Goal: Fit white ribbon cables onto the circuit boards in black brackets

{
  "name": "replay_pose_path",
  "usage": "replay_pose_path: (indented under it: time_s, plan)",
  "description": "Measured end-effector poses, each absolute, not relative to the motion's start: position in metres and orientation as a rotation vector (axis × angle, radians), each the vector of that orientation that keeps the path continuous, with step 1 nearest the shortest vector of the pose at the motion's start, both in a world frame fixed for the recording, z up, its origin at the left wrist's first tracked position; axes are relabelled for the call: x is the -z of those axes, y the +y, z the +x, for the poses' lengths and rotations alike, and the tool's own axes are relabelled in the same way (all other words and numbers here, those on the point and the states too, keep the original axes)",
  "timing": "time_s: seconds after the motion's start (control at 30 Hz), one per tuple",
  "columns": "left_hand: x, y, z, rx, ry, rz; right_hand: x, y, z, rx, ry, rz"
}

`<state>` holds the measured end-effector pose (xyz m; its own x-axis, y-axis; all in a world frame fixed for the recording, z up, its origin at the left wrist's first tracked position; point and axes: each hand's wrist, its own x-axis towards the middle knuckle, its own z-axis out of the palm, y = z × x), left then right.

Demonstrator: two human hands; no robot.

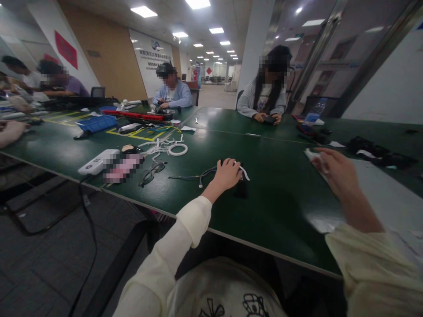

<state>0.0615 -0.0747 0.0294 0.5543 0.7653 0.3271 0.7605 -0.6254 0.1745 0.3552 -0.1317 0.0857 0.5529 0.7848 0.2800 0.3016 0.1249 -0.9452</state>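
My left hand [228, 174] rests palm down on the green table, its fingers curled over a small dark object that they mostly cover. Thin grey cables [194, 176] run out to its left, and a white strip [245, 172] curves out on its right. To the right, my right hand [339, 171] is raised over the edge of a pale sheet [383, 189]. Its fingers are closed around a small whitish, crumpled-looking piece [312, 154]; motion blurs it, so its kind is unclear.
Left of my hands lie glasses [152, 174], a white ring-shaped coil [177, 149], a pink phone-like item [124, 168] and a white power strip [99, 161]. Farther off stand a blue tray [95, 124] and a bottle [315, 111]. Several people sit around the table.
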Motion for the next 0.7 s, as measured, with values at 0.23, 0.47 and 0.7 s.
replay_pose_path:
  time_s: [0.23,0.47,0.7]
  plan:
    - [-0.033,-0.066,0.108,-0.602,1.405,2.6,-0.091,-0.129,0.207,-0.974,-1.62,-1.243]
    - [-0.03,-0.053,0.094,-0.688,1.402,2.45,-0.057,-0.135,0.189,-0.327,-1.962,-1.616]
    - [-0.02,-0.049,0.093,-0.772,1.291,2.545,-0.072,-0.097,0.293,-0.613,-1.718,-1.76]
